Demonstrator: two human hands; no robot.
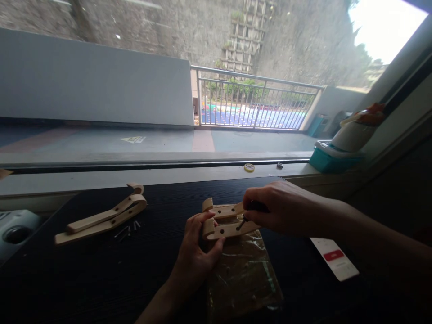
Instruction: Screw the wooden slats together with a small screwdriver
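Head view: wooden piece (230,231) held over a black table (165,211) beside a windowsill (202,173).

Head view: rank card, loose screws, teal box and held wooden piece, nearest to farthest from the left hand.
From the left hand:
1. Wooden piece: touching, in its grip.
2. Screws: to its left, on the table.
3. Card: to its right, past the package.
4. Teal box: far right, by the window.
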